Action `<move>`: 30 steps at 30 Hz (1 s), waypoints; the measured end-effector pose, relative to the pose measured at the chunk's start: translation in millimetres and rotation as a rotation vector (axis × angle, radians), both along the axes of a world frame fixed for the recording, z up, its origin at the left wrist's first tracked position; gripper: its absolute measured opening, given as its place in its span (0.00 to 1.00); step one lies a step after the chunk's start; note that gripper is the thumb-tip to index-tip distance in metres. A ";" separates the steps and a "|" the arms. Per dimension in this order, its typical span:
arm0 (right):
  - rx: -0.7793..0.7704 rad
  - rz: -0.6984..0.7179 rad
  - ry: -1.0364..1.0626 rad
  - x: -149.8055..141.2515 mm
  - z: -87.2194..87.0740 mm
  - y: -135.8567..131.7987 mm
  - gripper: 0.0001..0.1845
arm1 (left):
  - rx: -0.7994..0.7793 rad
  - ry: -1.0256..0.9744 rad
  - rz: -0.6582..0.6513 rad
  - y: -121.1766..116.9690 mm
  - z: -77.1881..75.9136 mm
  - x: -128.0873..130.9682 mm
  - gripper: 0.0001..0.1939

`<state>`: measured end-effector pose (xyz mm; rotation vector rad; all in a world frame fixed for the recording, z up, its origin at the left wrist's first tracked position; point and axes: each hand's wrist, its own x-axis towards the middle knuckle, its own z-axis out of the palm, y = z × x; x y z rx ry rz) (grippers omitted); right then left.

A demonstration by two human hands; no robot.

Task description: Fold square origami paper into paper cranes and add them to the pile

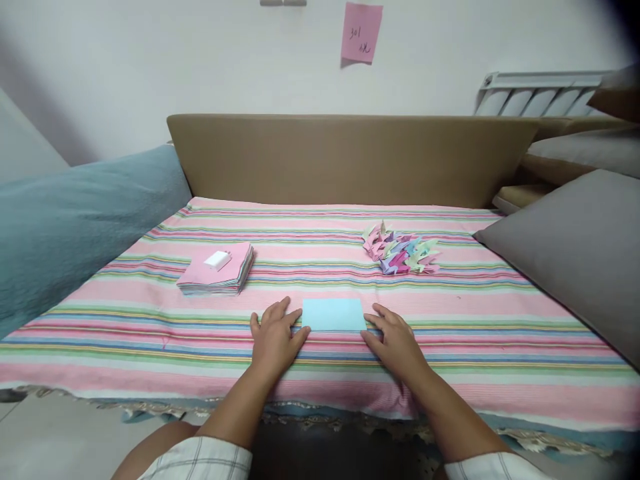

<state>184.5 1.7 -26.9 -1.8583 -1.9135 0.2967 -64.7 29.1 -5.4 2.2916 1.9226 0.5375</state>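
A light blue rectangular sheet of paper (334, 315) lies flat on the striped cloth in front of me, its long side running left to right. At its left edge rests my left hand (275, 337), fingers spread, with thumb and a fingertip touching the paper's corners. My right hand (395, 337) lies at the opposite edge in much the same way, thumb and index finger apart beside the right corners. Neither hand grips the sheet. Whether the paper is folded in two, I cannot tell.
Left of the hands sits a stack of coloured paper (220, 270), a white charger plug (217, 260) on top. Several folded paper cranes (400, 250) are heaped at the right. Grey cushions (575, 247) flank the striped cloth (310, 233); a brown backrest (350, 160) stands behind.
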 end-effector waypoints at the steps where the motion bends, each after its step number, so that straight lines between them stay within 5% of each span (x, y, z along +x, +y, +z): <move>1: 0.006 0.001 0.000 0.2 -1.0 0.2 0.21 | 0.000 -0.015 -0.003 0.0 -0.2 -0.5 0.17; 16: 0.127 0.062 0.215 0.6 -4.2 3.9 0.16 | 0.021 -0.241 -0.100 -2.0 5.2 0.7 0.02; 22: 0.171 0.187 0.223 4.1 -1.4 2.8 0.06 | 0.042 -0.181 -0.208 -4.4 2.8 -0.5 0.03; 30: 0.354 0.252 0.083 1.8 -3.4 1.4 0.15 | 0.299 -0.122 -0.187 -2.3 -5.6 5.2 0.11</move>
